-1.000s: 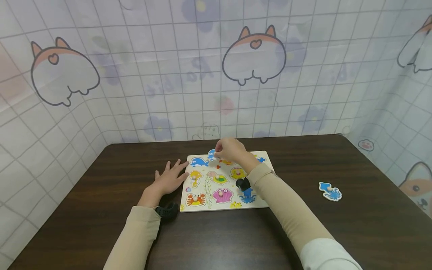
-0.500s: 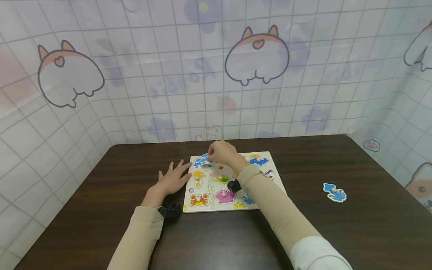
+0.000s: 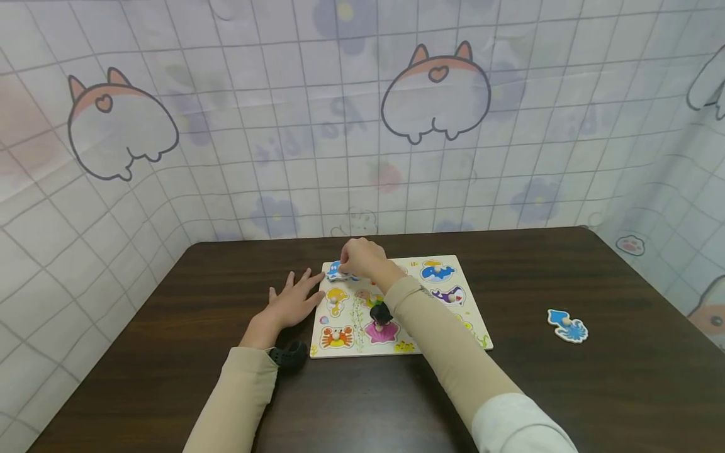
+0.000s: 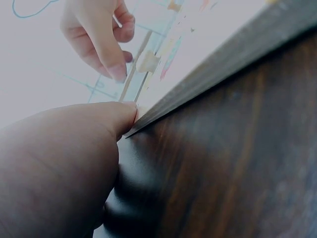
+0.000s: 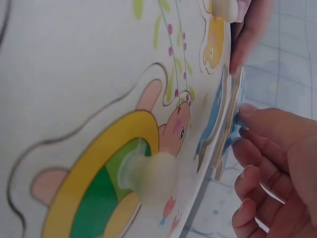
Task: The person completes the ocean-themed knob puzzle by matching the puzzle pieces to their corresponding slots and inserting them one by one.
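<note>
My right hand [image 3: 365, 259] pinches a blue whale puzzle piece [image 3: 333, 270] over the upper left corner of the wooden peg puzzle board [image 3: 362, 352]. In the right wrist view the piece [image 5: 233, 114] stands edge-on, just off the board face beside a blue-printed recess [image 5: 212, 121]; its knob is hidden by the fingers. My left hand [image 3: 289, 308] lies with spread fingers at the board's left side. In the left wrist view its thumb touches the board edge [image 4: 208, 79].
Sea-animal pieces with knobs sit in the board, among them a seahorse [image 3: 337, 301], a crab [image 3: 337, 338], a pink shell [image 3: 381, 332] and a turtle [image 5: 106, 183]. A loose blue piece [image 3: 568, 326] lies on the dark table [image 3: 510, 277] to the right. Patterned cloth hangs behind.
My right hand has carried the whale piece leftward and down to the board's upper left corner. The left hand stays by the board's edge. The head view has shifted slightly.
</note>
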Demonstrator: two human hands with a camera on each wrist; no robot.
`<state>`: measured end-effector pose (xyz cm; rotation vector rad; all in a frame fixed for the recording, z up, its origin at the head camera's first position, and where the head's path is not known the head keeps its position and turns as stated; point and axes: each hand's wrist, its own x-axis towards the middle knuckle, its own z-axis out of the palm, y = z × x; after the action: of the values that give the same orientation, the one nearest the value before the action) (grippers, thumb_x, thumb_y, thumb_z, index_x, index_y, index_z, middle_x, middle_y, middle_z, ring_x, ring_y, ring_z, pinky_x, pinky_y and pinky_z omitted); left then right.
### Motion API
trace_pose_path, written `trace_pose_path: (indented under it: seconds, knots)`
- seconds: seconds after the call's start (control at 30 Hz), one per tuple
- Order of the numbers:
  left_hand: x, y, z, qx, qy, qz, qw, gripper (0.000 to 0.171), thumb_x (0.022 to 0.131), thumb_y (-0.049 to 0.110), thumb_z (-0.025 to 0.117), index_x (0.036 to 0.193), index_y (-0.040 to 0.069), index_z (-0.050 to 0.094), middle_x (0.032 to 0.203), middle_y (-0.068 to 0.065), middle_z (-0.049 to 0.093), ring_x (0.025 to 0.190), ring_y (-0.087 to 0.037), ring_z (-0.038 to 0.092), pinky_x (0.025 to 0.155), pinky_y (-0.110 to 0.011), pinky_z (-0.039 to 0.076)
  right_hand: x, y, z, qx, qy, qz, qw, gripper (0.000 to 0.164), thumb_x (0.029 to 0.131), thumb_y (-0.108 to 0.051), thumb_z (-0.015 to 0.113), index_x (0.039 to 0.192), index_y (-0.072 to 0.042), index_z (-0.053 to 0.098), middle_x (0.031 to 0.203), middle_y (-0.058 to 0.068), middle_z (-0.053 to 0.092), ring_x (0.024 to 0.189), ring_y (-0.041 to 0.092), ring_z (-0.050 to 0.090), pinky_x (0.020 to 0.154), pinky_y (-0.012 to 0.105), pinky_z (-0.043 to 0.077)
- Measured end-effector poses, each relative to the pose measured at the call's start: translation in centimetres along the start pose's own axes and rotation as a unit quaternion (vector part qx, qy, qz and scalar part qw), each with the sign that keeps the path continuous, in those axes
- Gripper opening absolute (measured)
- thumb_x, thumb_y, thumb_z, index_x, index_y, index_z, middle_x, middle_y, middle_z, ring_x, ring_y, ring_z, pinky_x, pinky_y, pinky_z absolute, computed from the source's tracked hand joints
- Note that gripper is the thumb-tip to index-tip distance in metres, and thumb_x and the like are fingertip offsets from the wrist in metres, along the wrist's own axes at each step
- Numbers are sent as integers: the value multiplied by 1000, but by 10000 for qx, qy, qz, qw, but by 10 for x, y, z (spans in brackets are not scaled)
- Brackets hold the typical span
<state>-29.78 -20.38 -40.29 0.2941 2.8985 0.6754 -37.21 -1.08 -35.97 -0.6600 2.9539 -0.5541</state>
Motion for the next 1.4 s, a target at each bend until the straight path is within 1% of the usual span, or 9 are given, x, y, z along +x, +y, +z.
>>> trace_pose_path:
  seconds: [0.2, 0.53, 0.8, 0.93, 1.1, 1.17, 1.27, 1.4]
  knots:
    - [0, -1, 1, -2, -35, -6, 10000, 60, 110, 41, 44, 164, 20, 29, 170, -16, 11, 153, -48, -4, 109, -79, -7, 0, -3, 3, -71, -74, 59, 9999, 15, 96, -28, 76, 100, -13, 76, 97, -1, 71, 79, 15, 63, 74, 32, 54]
    - [2, -1, 0, 38, -21, -17, 10000, 59, 110, 40, 45, 164, 21, 30, 170, -15, 12, 153, -49, -3, 109, -80, -6, 1, -4, 5, -147, -134, 116, 9997, 17, 97, -30, 75, 99, -13, 75, 93, -2, 70, 77, 15, 61, 72, 30, 52]
    - [2, -1, 0, 55, -25, -16, 10000, 60, 110, 40, 45, 164, 20, 30, 170, -16, 12, 153, -49, -3, 109, -80, -5, 5, -4, 7, -267, 3, 126, 9996, 16, 97, -30, 75, 93, -15, 75, 92, -2, 70, 80, 18, 62, 78, 35, 51]
    - [2, -1, -1, 56, -31, -18, 10000, 60, 110, 40, 45, 164, 20, 29, 170, -16, 12, 153, -49, -3, 109, -80, -6, 5, -4, 7, -200, 10, 154, 9997, 16, 97, -30, 75, 93, -14, 75, 93, -2, 70, 81, 18, 62, 80, 37, 51]
    - [1, -1, -1, 67, -7, 1, 10000, 60, 110, 40, 46, 164, 21, 29, 170, -16, 12, 153, -49, -3, 109, -80, -6, 5, -4, 7, -287, -52, 210, 9994, 16, 96, -31, 75, 96, -15, 76, 101, 0, 72, 93, 23, 66, 92, 44, 49]
    - [1, 0, -1, 58, -9, 2, 10000, 60, 110, 40, 46, 164, 21, 29, 170, -16, 12, 153, -49, -3, 109, -80, -6, 5, -4, 7, -325, -84, 245, 9991, 16, 97, -31, 75, 97, -15, 76, 103, 0, 72, 97, 23, 66, 95, 45, 48]
    - [1, 0, -1, 40, -20, -15, 10000, 60, 110, 40, 45, 164, 21, 29, 170, -15, 11, 153, -48, -3, 109, -79, -6, 5, -4, 7, -307, -95, 273, 9991, 15, 97, -31, 75, 96, -15, 76, 103, 0, 72, 96, 23, 66, 95, 45, 48]
    - [1, 1, -1, 9, -26, -32, 10000, 60, 110, 40, 46, 164, 21, 30, 170, -16, 12, 153, -48, -3, 110, -79, -6, 4, -4, 8, -220, -94, 302, 9993, 15, 96, -29, 76, 97, -14, 76, 103, 1, 72, 92, 22, 65, 91, 42, 50]
